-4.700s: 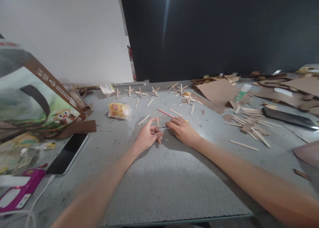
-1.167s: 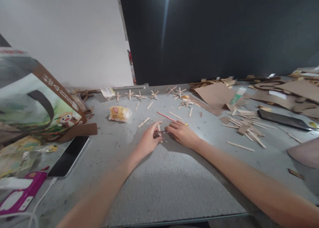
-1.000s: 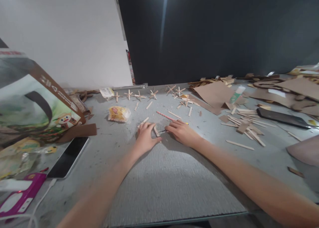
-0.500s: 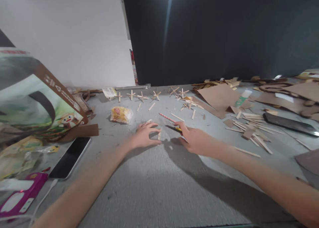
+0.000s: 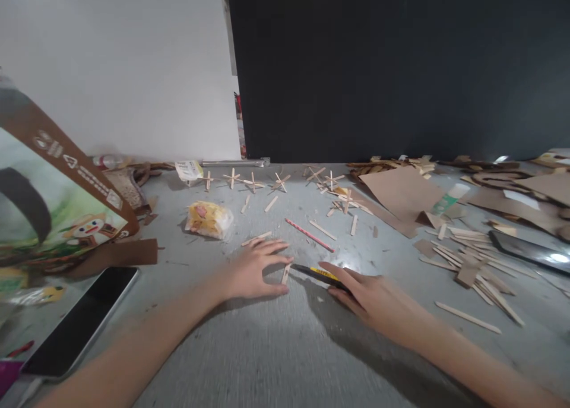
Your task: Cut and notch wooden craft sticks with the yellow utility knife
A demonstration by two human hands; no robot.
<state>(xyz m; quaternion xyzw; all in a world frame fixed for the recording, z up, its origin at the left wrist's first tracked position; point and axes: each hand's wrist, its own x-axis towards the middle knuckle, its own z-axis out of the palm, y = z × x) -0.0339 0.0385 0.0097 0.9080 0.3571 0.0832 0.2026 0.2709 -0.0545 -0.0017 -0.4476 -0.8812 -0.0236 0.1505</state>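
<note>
Right hand [image 5: 363, 298]: covers the rear of the yellow-black cutter [image 5: 321, 272] | left hand [image 5: 255, 272]: partly covers a small wooden stick [image 5: 286, 273] | stick and blade [image 5: 301, 269]: whether they touch, I cannot tell | printed package [image 5: 71, 165], purple object [image 5: 9, 375] and dark glossy object [image 5: 528, 250]: cut off by side edges | yellow packet [image 5: 205, 218]: print too blurred for reading

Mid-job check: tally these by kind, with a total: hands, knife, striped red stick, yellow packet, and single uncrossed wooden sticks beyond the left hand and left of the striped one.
Hands (left hand, right hand): 2
Knife: 1
Striped red stick: 1
Yellow packet: 1
Uncrossed wooden sticks: 3
Total: 8
</note>
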